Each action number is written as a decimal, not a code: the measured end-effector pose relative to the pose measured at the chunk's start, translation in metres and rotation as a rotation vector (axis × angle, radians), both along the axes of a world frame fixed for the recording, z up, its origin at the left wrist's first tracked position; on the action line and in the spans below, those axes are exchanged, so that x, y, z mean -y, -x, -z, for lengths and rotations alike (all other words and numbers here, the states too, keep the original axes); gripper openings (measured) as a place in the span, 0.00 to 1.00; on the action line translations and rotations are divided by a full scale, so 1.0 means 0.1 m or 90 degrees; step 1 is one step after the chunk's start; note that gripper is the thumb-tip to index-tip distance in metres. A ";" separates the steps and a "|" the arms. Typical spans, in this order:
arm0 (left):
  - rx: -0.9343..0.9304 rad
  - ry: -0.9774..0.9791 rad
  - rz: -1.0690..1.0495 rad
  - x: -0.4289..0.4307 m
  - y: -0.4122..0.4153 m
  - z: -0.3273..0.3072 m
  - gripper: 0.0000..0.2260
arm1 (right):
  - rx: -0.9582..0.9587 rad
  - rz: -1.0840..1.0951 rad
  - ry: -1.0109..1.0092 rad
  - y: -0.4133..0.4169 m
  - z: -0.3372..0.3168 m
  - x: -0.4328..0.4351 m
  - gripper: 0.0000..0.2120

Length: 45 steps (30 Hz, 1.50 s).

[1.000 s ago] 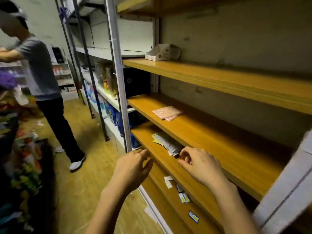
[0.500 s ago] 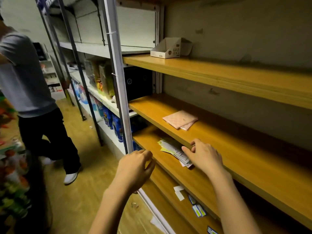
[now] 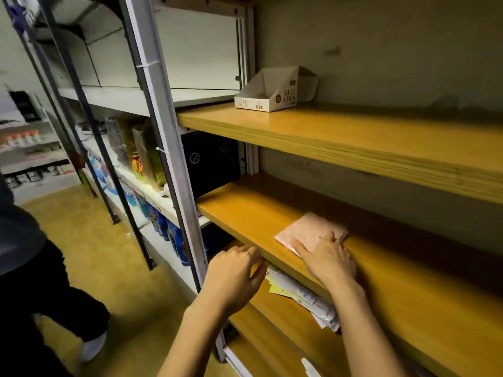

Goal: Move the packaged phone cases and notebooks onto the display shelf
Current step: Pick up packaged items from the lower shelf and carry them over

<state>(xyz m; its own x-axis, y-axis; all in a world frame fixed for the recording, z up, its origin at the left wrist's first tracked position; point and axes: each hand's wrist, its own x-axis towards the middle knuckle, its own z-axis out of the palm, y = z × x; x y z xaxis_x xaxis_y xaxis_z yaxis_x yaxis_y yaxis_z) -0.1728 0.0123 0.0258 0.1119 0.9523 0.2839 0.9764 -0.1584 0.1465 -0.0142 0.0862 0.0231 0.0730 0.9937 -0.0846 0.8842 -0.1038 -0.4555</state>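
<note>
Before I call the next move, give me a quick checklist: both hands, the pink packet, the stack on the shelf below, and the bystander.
1. Right hand on the pink packet: ok, the fingers lie on its near end.
2. Packet gripped for lifting: not ok, no pinch shows and the view is blurred.
3. Left hand free: ok, it holds nothing and is by the middle shelf front edge.
4. Space on the middle shelf: ok, bare wood to the right of the packet.
5. Stack of packaged items reachable: ok, it lies flat on the shelf below, between the hands.
6. Other person out of the way: ok, at the far left.
</note>
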 end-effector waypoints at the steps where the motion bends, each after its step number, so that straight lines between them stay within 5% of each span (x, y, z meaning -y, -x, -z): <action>1: 0.004 0.006 0.008 -0.09 0.05 0.03 0.14 | -0.004 0.010 0.009 0.07 0.03 -0.06 0.46; 28: 0.017 0.110 0.414 -1.90 0.58 0.05 0.15 | 0.049 0.470 0.098 0.56 0.25 -0.70 0.64; 39: 0.021 0.148 0.523 -1.93 0.24 -0.03 0.13 | -0.252 0.546 -0.081 0.10 0.29 -0.23 0.25; 45: 0.011 0.127 0.648 -1.62 -0.37 -0.05 0.13 | -0.318 0.604 -0.185 -0.28 0.19 0.41 0.20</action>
<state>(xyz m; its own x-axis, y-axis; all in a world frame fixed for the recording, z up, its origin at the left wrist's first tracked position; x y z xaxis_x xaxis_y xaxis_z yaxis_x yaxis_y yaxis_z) -0.1359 0.1739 0.0309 0.8871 0.4396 0.1412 0.3919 -0.8786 0.2730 0.0141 0.0449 0.0038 0.8375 0.5391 -0.0892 0.2131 -0.4725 -0.8552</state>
